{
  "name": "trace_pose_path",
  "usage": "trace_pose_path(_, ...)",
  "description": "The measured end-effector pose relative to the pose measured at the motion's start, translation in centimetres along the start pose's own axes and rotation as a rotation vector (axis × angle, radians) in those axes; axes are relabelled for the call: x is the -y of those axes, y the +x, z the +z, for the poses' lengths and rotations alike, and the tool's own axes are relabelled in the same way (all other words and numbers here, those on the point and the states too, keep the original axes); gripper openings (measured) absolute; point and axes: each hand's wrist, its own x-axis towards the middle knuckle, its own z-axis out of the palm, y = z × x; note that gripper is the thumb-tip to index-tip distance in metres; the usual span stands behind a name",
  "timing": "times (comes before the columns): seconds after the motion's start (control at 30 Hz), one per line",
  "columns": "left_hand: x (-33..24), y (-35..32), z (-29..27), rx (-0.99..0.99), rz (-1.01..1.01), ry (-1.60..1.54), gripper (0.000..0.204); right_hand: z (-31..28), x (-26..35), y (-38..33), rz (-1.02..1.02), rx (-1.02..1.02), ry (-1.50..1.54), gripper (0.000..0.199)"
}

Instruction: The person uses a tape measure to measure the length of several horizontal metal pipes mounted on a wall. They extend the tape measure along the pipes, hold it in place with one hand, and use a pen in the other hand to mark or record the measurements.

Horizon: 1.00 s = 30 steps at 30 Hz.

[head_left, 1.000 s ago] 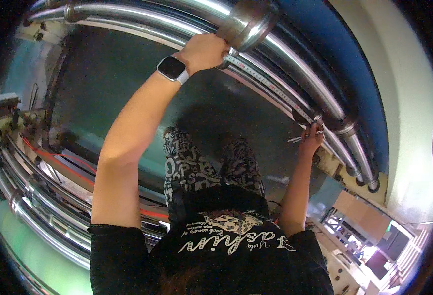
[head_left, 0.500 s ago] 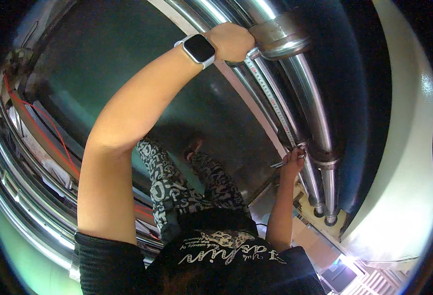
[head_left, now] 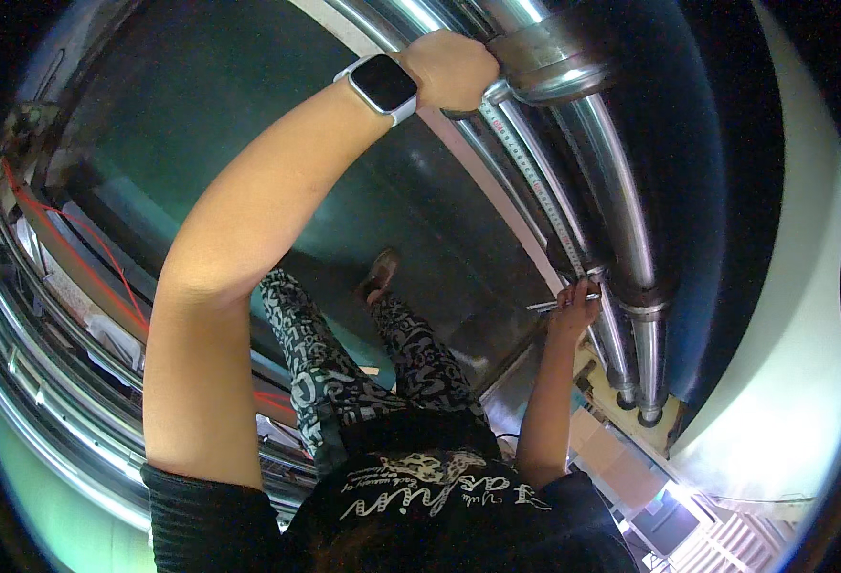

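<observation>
My left hand, with a white smartwatch on its wrist, is closed at the upper end of a thin metal roller, next to a metal collar. Its fingertips are mostly hidden. From under it a white tape measure runs taut along the roller towards my right hand. That hand is closed around a slim, pale pen, which sticks out to the left. Its fingers are by the tape's lower end and touch the roller; whether they also pinch the tape I cannot tell.
Thicker shiny rollers and a dark blue cylinder lie to the right, beside a large white curved surface. More metal bars and a red cable line the left. Dark floor stretches between, and a cardboard piece lies lower right.
The view has shifted slightly. My right hand sits a little higher and further right, and the pen lies more level. One foot shows more fully. The tape stays stretched between my hands.
</observation>
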Motion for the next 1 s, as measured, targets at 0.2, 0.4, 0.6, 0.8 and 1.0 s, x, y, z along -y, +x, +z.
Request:
trace_pose_path(0.2,-0.3,0.0,-0.4,0.036,-0.022,0.011,0.019,-0.6,-0.5,0.3,-0.016,0.065,0.035,0.007)
trace_pose_path(0.4,-0.1,0.0,-0.2,0.020,-0.024,0.021,0.020,-0.6,-0.8,0.5,-0.002,0.038,0.041,0.008)
trace_pose_path(0.6,0.0,0.0,-0.5,0.027,-0.028,-0.009,0.020,-0.6,-0.9,0.5,-0.016,0.051,0.091,0.009)
trace_pose_path(0.8,-0.2,0.1,-0.7,0.057,-0.044,-0.033,0.020,-1.4,-0.5,0.4,0.068,0.024,0.018,0.008)
trace_pose_path(1.0,-1.3,-0.5,-3.0,0.126,-0.061,-0.042,0.017,0.2,2.2,-2.3,0.133,-0.024,-0.029,0.015)
